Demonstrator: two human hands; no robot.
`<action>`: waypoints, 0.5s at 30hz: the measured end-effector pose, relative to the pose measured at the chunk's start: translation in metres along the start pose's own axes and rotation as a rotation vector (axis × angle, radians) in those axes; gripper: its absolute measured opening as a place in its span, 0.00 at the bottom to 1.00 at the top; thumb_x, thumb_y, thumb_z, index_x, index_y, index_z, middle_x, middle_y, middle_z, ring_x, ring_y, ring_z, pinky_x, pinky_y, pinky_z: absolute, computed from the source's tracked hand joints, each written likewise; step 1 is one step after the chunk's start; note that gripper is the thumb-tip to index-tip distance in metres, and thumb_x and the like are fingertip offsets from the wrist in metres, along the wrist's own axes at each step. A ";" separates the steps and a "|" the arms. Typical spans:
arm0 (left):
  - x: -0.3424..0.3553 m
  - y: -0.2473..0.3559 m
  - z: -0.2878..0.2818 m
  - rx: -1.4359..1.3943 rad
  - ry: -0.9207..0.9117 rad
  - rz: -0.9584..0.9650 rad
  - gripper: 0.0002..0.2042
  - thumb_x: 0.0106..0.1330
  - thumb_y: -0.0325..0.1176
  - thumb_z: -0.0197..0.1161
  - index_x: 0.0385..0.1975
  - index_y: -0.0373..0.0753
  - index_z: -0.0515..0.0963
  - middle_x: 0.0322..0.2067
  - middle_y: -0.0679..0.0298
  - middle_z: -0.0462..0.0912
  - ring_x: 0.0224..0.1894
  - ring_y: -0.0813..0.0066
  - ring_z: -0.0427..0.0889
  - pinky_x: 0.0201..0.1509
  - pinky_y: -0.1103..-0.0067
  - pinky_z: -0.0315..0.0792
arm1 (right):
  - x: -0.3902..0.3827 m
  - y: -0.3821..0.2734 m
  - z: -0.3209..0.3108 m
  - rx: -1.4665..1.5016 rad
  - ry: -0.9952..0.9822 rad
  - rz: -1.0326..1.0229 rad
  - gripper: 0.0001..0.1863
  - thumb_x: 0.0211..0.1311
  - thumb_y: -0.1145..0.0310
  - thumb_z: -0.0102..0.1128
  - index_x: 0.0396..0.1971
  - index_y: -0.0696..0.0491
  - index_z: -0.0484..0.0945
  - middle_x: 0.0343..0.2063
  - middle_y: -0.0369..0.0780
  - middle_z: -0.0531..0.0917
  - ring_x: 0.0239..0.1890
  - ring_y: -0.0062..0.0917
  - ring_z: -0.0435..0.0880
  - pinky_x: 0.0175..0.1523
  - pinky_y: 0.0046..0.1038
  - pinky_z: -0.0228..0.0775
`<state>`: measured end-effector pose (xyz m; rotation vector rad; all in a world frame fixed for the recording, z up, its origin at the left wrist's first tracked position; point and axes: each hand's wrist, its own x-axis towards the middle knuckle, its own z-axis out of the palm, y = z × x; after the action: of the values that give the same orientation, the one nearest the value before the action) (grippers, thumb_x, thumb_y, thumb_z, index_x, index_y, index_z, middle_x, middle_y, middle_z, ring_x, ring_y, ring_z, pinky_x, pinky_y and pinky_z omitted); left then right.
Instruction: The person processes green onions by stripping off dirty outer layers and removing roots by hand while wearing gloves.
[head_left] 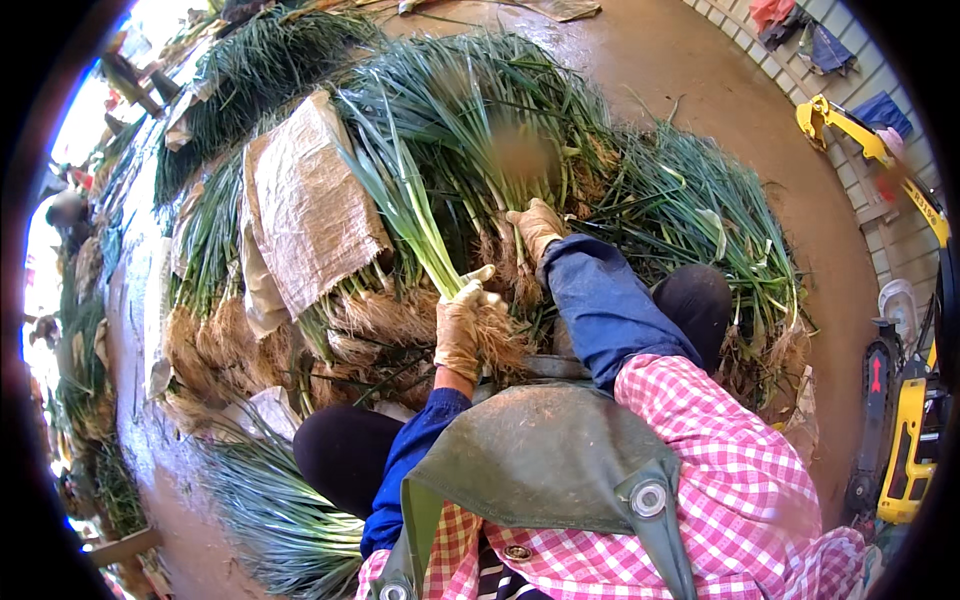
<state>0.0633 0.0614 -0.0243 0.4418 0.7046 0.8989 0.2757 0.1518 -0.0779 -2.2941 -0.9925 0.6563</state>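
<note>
My left hand (pixel 460 320), in a dirty tan glove, is closed on a few long green onions (pixel 424 230), their pale stems and shaggy brown roots at the hand and their leaves pointing away from me. Farther forward and to the right, my right hand (pixel 536 226), gloved too, grips the pale lower stems of onions in a large heap (pixel 450 90). A blurred smudge hides part of that heap above it. Left of both hands, a beige woven sack (pixel 300 200) lies over more onions. A green apron (pixel 540 450) covers my lap between my knees.
More onion piles lie at the right (pixel 730 230), upper left (pixel 240 80) and lower left (pixel 280 500). Brown wet floor (pixel 680 50) surrounds them. Along the white block wall (pixel 760 40) on the right stand yellow-and-black tools (pixel 905 450), with cloths (pixel 825 50) higher up.
</note>
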 end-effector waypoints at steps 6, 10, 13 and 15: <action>0.023 -0.026 -0.021 0.149 0.168 0.246 0.20 0.58 0.22 0.54 0.53 0.30 0.72 0.39 0.54 0.82 0.38 0.67 0.81 0.45 0.78 0.76 | -0.013 -0.004 -0.010 0.815 -0.617 -0.053 0.12 0.55 0.64 0.62 0.35 0.56 0.78 0.25 0.34 0.80 0.21 0.15 0.72 0.27 0.19 0.65; 0.030 -0.036 -0.024 0.008 0.178 0.070 0.17 0.58 0.22 0.57 0.49 0.30 0.75 0.37 0.60 0.81 0.30 0.76 0.79 0.34 0.84 0.73 | -0.047 -0.014 -0.020 1.031 -0.772 0.002 0.13 0.56 0.66 0.60 0.37 0.58 0.77 0.30 0.37 0.81 0.27 0.20 0.77 0.32 0.22 0.71; 0.039 -0.044 -0.038 -0.079 0.077 -0.013 0.16 0.58 0.23 0.57 0.48 0.30 0.75 0.34 0.59 0.81 0.28 0.74 0.80 0.33 0.83 0.75 | -0.053 -0.019 -0.019 1.152 -0.807 0.046 0.13 0.56 0.67 0.61 0.38 0.59 0.76 0.30 0.40 0.82 0.25 0.24 0.79 0.34 0.26 0.76; 0.032 -0.039 -0.019 -0.144 0.090 -0.058 0.13 0.60 0.25 0.55 0.44 0.31 0.77 0.30 0.57 0.82 0.27 0.72 0.81 0.30 0.82 0.76 | -0.057 -0.023 -0.031 1.160 -0.810 0.086 0.13 0.56 0.67 0.61 0.39 0.59 0.76 0.28 0.40 0.81 0.25 0.24 0.79 0.34 0.25 0.75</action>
<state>0.0850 0.0676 -0.0731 0.2533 0.7258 0.9126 0.2490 0.1126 -0.0278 -1.0208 -0.5250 1.7060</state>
